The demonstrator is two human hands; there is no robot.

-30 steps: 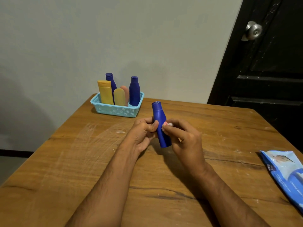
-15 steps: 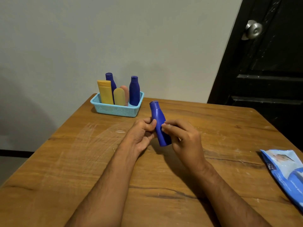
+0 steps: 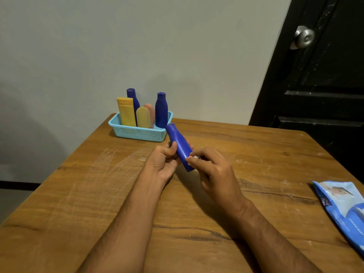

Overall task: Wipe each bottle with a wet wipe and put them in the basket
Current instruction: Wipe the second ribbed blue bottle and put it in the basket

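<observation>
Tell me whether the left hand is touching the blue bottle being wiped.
Touching. The head view shows the left hand wrapped around the blue bottle, thumb pressed on its side.

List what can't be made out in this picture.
- Wet wipe: only a white scrap shows, the rest is inside the right hand.
- Wipe packet: cut off by the frame's right edge, print too small.
- Bottle far side: hidden by the left hand.
- Basket floor: hidden by its bottles.

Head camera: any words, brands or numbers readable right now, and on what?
Wipes pack: white lettering along its left edge, perhaps "me...", cut short and too blurred to read with confidence.
Held blue bottle: no label visible.
Bottles in the basket: no text visible.
</observation>
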